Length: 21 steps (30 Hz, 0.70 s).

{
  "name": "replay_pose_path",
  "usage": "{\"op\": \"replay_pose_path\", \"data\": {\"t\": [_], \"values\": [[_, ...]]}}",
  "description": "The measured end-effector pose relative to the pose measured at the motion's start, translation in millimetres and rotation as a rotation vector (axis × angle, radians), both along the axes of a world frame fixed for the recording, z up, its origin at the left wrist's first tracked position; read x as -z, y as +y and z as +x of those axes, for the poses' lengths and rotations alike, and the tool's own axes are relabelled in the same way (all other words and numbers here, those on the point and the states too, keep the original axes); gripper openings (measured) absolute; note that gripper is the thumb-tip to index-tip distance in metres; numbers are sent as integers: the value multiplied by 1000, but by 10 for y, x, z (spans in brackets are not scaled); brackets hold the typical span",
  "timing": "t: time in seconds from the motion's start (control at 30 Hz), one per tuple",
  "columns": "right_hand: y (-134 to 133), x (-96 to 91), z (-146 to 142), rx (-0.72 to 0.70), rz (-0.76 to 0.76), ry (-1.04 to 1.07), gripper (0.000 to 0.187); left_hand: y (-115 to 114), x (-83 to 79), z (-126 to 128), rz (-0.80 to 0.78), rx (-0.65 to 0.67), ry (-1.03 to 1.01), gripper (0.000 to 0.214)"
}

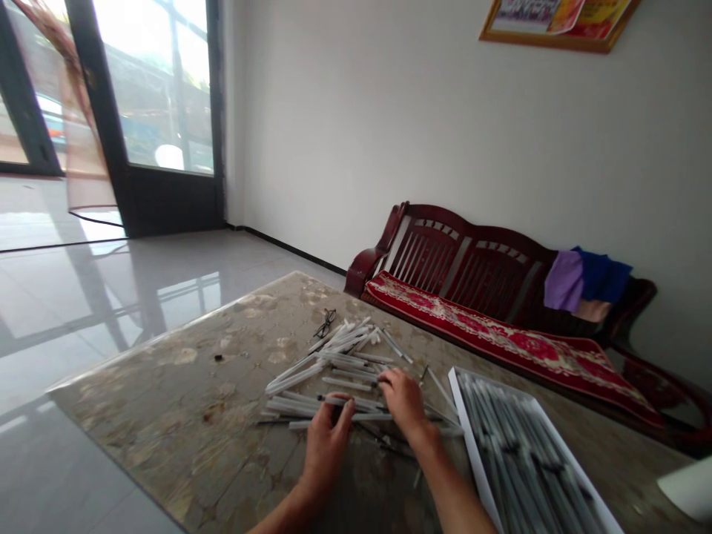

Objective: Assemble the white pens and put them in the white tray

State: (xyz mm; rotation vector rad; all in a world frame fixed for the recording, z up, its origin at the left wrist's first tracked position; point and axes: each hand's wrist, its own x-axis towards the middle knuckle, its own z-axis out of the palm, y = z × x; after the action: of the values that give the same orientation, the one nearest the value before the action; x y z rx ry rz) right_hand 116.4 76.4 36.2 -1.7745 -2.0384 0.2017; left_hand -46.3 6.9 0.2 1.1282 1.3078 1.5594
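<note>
A loose pile of thin whitish, translucent tubes lies on the table, some with dark ends. My left hand is at the near side of the pile, its thumb and fingers closed round a dark-tipped tube that points right. Just right of it, my right hand has its fingertips pinched together over the tubes. Something small and dark shows at those fingertips, too blurred to name. Beside my right forearm stands a white box holding many similar grey tubes with black parts, laid side by side.
The patterned tabletop reaches left to a glossy tiled floor. Black-framed glasses lie behind the pile. A white cylinder is at the right edge. Beyond the table stands a dark red wooden bench with cloths over its back.
</note>
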Motion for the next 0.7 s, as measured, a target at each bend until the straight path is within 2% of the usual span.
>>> {"op": "replay_pose_path", "data": {"t": [0.17, 0.3, 0.47, 0.7], "values": [[79, 87, -124, -11, -49, -156, 21, 61, -29, -29, -111, -12, -198, 44], [53, 79, -92, -7, -46, -200, 28, 39, -2, -34, -127, -9, -209, 46], [154, 59, -113, 31, 37, -129, 32, 3, -41, -42, -107, 8, -176, 43], [291, 65, -318, -167, 30, -159, 40, 6, -96, -57, -118, 1, -192, 40]]}}
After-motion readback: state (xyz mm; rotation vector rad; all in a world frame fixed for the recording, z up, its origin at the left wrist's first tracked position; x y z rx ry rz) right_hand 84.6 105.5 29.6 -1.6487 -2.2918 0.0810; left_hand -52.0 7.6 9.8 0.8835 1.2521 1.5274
